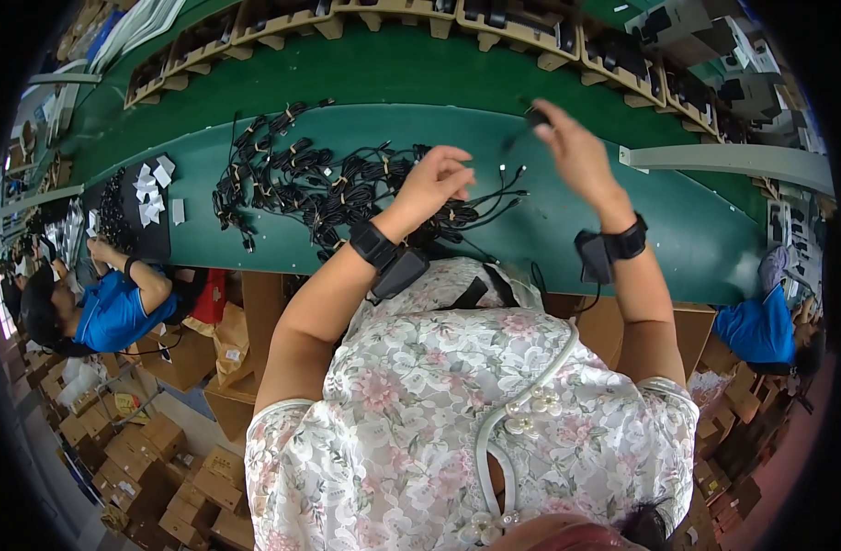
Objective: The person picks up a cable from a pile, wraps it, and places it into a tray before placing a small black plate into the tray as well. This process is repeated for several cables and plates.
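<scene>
Black cables (pixel 328 184), bundled with tan ties, lie in a spread heap on the green table (pixel 604 239). Over the heap's right end is my left hand (pixel 436 181), its fingers bent and apart, with nothing seen in them. Loose cable ends (pixel 507 193) with small plugs stick out to the right of it. My right hand (pixel 576 156) is raised farther right, near the table's far edge and smeared by motion. Its thumb and fingers close on a black cable (pixel 535 118), too blurred to show in detail. Each wrist wears a black strapped device.
Beyond the table runs a green conveyor belt (pixel 393 69) carrying tan molded trays (pixel 521 39) with black items. A grey metal arm (pixel 723 158) crosses at the right. Co-workers in blue (pixel 131 308) sit at both sides. White slips (pixel 150 193) lie left; cardboard boxes (pixel 145 450) stand behind.
</scene>
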A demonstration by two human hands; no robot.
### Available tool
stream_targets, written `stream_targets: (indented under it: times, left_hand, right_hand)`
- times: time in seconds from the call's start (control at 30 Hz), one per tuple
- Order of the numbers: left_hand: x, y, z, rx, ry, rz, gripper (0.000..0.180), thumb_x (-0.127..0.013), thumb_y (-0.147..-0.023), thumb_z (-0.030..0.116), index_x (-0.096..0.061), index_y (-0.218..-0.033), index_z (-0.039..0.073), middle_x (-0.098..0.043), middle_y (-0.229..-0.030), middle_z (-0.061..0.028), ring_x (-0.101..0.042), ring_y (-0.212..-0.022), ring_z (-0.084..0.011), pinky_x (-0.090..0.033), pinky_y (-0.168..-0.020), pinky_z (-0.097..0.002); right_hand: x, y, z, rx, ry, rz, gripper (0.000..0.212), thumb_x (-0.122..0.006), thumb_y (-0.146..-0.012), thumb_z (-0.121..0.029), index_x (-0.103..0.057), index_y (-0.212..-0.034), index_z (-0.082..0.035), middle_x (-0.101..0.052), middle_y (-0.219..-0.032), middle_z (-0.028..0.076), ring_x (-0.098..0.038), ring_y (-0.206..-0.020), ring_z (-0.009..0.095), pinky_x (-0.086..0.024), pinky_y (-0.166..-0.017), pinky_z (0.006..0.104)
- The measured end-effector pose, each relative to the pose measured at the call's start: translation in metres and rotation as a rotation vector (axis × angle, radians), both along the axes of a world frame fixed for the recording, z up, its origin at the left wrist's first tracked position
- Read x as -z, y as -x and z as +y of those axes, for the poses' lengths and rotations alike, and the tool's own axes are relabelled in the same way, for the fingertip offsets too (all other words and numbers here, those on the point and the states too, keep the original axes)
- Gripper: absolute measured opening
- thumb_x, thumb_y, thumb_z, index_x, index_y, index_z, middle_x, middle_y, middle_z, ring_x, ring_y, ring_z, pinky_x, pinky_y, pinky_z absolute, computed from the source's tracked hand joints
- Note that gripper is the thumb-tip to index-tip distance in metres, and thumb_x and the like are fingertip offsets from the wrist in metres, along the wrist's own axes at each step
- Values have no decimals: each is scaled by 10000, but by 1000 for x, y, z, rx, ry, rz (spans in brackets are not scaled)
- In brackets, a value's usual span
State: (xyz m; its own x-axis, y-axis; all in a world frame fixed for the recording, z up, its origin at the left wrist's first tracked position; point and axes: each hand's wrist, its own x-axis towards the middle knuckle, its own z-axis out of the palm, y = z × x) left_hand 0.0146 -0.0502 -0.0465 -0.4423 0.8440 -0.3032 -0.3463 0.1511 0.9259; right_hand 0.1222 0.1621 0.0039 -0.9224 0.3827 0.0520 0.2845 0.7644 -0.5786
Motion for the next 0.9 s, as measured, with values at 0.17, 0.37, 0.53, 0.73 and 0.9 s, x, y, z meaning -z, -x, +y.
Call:
stream_targets:
  times: [0.17, 0.37, 0.53, 0.73, 0.9]
  left_hand:
    - [37, 15, -41, -77, 220, 127, 199, -526, -872, 108, -476, -1047, 27, -586, -832, -55, -561, -659, -103, -473, -614, -224]
    - [51, 7, -61, -152, 304, 66, 190, -518, -876, 103, -481, -1047, 32, -581, -803, -50, -558, -649, -98, -476, -604, -224]
    - [43, 4, -63, -200, 340, 16, 178, -506, -880, 94, -485, -1046, 33, -571, -774, -38, -549, -635, -92, -470, -598, -217]
    - [37, -3, -68, -245, 365, 7, 172, -496, -885, 95, -487, -1046, 35, -561, -755, -27, -538, -622, -88, -461, -587, -212]
    - [29, -7, -64, -244, 370, 6, 165, -493, -887, 95, -490, -1042, 36, -557, -747, -23, -532, -616, -84, -452, -576, -206]
  right_hand:
    - [14, 19, 137, 127, -611, 87, 337, -473, -878, -199, -487, -1190, -73, -570, -958, 171, -543, -878, 358, -462, -713, 409]
    - [8, 42, 233, 235, -902, -1, 300, -481, -849, -165, -537, -1134, -90, -573, -903, 152, -552, -840, 340, -469, -691, 414]
    - [19, 61, 249, 208, -1070, -67, 215, -493, -788, -113, -591, -977, -88, -607, -875, 109, -599, -782, 305, -493, -644, 409]
    - [37, 79, 244, 185, -960, -311, 212, -490, -783, -137, -592, -957, -70, -627, -885, 120, -609, -799, 307, -495, -675, 417]
    - [52, 85, 239, 453, -685, -371, 242, -487, -798, -172, -572, -981, -39, -623, -932, 174, -604, -843, 344, -490, -723, 414]
